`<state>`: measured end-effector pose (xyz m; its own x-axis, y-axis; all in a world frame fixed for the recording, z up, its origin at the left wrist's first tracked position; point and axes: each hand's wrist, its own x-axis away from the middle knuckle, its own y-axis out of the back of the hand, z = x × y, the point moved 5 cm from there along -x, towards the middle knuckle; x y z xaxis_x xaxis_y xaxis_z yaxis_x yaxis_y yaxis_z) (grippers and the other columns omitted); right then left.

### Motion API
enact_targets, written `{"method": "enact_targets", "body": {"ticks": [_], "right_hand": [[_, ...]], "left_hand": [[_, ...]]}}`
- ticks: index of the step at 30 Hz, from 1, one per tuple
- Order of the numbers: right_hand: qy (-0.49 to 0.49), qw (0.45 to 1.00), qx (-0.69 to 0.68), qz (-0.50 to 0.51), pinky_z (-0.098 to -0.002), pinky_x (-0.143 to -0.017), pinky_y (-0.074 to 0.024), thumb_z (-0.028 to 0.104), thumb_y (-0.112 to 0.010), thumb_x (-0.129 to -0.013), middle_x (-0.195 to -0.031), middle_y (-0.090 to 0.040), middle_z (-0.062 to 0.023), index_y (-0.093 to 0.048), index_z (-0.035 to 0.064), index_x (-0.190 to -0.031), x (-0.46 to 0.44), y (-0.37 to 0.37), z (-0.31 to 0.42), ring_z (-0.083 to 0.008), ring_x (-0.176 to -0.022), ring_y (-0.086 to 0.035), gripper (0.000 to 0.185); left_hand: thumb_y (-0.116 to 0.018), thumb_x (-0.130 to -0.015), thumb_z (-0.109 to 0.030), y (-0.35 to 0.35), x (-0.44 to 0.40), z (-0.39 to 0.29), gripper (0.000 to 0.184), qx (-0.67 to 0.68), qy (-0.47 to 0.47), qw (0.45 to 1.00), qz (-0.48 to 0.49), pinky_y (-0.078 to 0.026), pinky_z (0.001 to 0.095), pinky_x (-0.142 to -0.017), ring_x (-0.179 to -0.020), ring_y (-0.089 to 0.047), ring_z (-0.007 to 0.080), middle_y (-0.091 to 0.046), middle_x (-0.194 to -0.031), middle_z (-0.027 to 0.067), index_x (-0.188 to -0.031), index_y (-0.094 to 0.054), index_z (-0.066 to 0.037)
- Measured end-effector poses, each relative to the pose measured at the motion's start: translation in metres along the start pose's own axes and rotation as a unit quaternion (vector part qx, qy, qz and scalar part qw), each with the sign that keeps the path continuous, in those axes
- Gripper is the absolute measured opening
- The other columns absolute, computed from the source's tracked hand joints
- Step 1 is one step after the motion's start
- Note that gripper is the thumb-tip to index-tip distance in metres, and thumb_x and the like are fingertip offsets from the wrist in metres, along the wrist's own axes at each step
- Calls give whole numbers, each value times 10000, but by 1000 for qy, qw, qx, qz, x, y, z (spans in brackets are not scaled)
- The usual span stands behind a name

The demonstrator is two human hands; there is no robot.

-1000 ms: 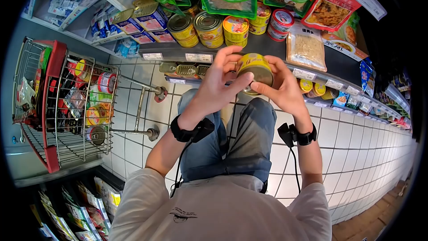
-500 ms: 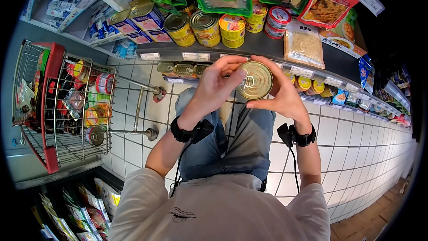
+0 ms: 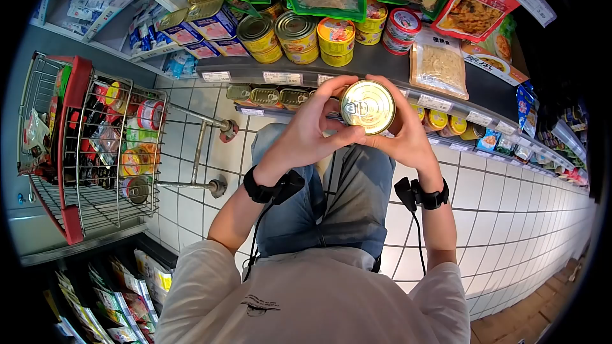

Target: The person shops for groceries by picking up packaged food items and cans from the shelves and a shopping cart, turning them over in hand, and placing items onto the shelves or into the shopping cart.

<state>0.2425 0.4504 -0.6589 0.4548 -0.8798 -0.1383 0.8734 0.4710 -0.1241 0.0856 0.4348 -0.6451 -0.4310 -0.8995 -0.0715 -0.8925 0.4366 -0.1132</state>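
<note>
single head-worn view, wide and fisheye-like: dark rounded border, grout lines of the white square floor tiles (image 3: 510, 216) visibly bowed. looks forward and steeply down from the wearer's head. pale grey short-sleeved cloth t-shirt (image 3: 306, 299) fills bottom centre. left hand (image 3: 311, 129) and right hand (image 3: 406, 135) at close range, just above mid-frame. dark grey shelf (image 3: 379, 65) spans the top, ahead; red-handled metal wire cart (image 3: 78, 79) near left edge.

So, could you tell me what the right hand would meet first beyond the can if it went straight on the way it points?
Past the can, the right hand would probably meet the front of the shelf, though the depth between them is unclear here.
</note>
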Motion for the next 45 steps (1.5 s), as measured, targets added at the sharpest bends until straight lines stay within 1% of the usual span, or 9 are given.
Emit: {"method": "enact_targets", "body": {"ticks": [9,14,20,26,28,32,35,41,45], "right_hand": [[11,999,36,-16,-337,-970,-503,98,-863,-698,-1346,-515,-83,-409,52,-1423,0,0,3,-169,-1196,-538,856],[140,949,276,-68,-380,-952,-481,132,-865,-643,-1271,-560,-139,-488,53,-1337,-2,2,25,-285,-1165,-564,794],[164,903,392,-64,-391,-931,-472,129,-854,-628,-1239,-563,-166,-494,42,-1293,-6,-2,38,-313,-1090,-574,762],[90,967,211,-113,-346,-881,-487,152,-876,-622,-1116,-604,-101,-478,47,-1299,-3,8,10,-205,-981,-596,792],[74,970,198,-119,-337,-870,-488,157,-879,-626,-1095,-605,-84,-479,48,-1299,-1,8,3,-183,-963,-591,791],[55,978,161,-124,-342,-876,-486,138,-864,-632,-1116,-603,-104,-473,50,-1310,-1,11,-10,-209,-971,-589,788],[82,928,344,-117,-365,-906,-475,110,-835,-640,-1150,-589,-157,-479,42,-1307,-9,11,9,-282,-1022,-573,759],[65,921,364,-125,-404,-934,-460,126,-814,-656,-1149,-577,-196,-502,26,-1290,-28,29,-17,-353,-1078,-543,715],[100,908,369,-173,-413,-933,-457,205,-834,-680,-1108,-588,-206,-482,20,-1317,-40,48,-43,-338,-1043,-566,751]], "left_hand": [[-676,-868,-11,-1,2,1,713,35,-2,999,-10,-489,348,-988,-1274,-448,202,-390,-1395,127,-1450,-265,-20],[-711,-835,4,-1,3,2,736,11,-39,998,-40,-520,321,-932,-1208,-501,190,-400,-1374,125,-1433,-282,-16],[-773,-776,3,-1,3,0,766,-125,-46,985,-109,-527,257,-823,-1073,-571,139,-451,-1332,106,-1396,-323,-12],[-760,-822,-87,3,-3,10,762,-38,-91,991,-86,-520,290,-852,-1078,-580,157,-505,-1288,123,-1425,-301,-6],[-727,-861,-111,1,-7,18,736,156,33,986,-54,-497,313,-914,-1132,-557,165,-517,-1280,127,-1434,-284,19],[-714,-874,-123,2,-13,35,693,155,33,987,-42,-499,296,-912,-1124,-560,154,-537,-1259,124,-1415,-311,39],[-713,-874,-122,5,-24,37,661,73,11,996,-51,-517,286,-884,-1096,-575,148,-544,-1256,126,-1395,-342,48],[-730,-859,-146,7,-42,34,618,-226,-44,963,-142,-562,277,-781,-1016,-629,156,-600,-1168,159,-1350,-419,66],[-724,-865,-189,16,-48,43,601,-168,-92,972,-137,-563,279,-668,-929,-662,171,-617,-1142,189,-1337,-445,59]]}}
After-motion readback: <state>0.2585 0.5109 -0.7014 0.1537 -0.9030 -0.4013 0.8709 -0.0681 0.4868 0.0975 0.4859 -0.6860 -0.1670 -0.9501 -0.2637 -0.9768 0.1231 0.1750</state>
